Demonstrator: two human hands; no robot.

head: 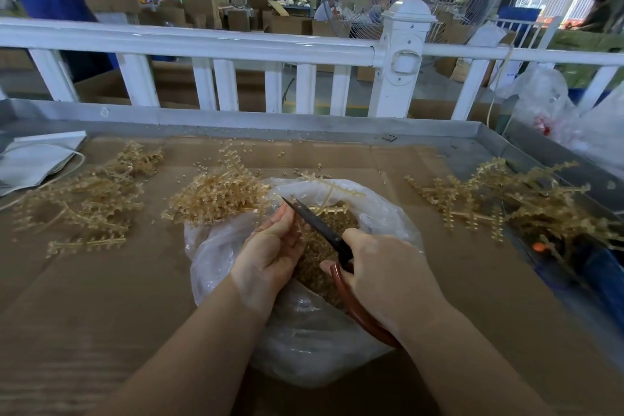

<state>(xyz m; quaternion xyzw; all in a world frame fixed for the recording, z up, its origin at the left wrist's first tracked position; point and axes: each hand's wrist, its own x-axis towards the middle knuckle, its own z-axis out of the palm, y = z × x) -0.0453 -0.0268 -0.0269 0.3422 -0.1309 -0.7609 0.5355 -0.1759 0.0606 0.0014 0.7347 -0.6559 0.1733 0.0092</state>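
The trimming step is judged to be in hand: small amber pieces are being snipped off a plastic sprue (329, 194) over the open plastic bag (304, 348). The sprue is held above the bag's mouth, pinched in the curled fingers of the left hand (270, 246). The scissors (317, 223) are gripped by the right hand (385, 267) round the reddish-brown handles. The dark blades are pointed up and to the left, just beside the left fingertips; whether they are parted cannot be told.

For the next move, the blades would need to be set against a branch close to the sprue's stem and clear of the fingers, so that the piece drops into the bag.

Counted: 2 hands, 1 pair of scissors, 1 bag and 1 sprue in hand. 3 heaps of sprues are seen on the cardboard-covered table (439, 280): the left heap (84, 199), the middle heap (216, 196) touching the bag's far rim, and the right heap (506, 203). The cut pieces (320, 253) in the bag are too many and too small to be counted.
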